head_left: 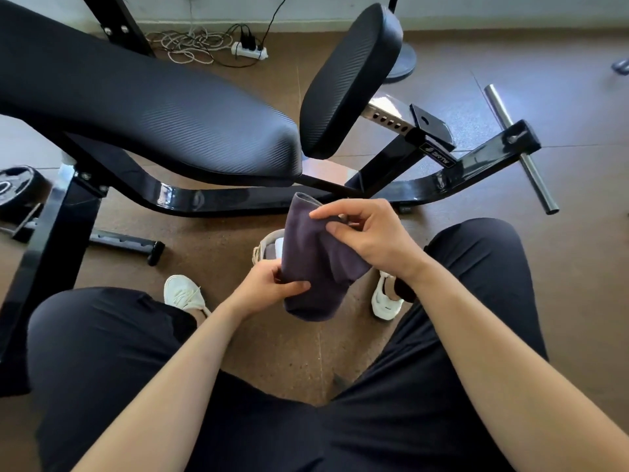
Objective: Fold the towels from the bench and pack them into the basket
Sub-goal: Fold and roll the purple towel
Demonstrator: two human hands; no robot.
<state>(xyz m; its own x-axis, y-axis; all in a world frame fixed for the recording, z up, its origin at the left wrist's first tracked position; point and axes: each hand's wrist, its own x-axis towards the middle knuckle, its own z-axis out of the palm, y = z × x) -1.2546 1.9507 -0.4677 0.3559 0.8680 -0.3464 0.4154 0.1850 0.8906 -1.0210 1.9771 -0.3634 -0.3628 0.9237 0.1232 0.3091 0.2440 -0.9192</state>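
Note:
A dark purple towel (315,264), folded into a narrow bundle, hangs in the air between my knees. My left hand (269,284) grips its lower left edge. My right hand (367,236) pinches its upper right side with thumb and fingers. Behind the towel, a small part of a pale woven basket (267,245) shows on the floor, with something white inside; most of it is hidden. The black padded bench (153,110) stretches across the upper left with nothing lying on it.
The bench's black steel frame (238,199) runs along the floor just beyond my hands. A weight plate (17,189) lies at the far left. Cables and a power strip (248,51) sit by the wall. My white shoes (183,294) rest on the brown floor.

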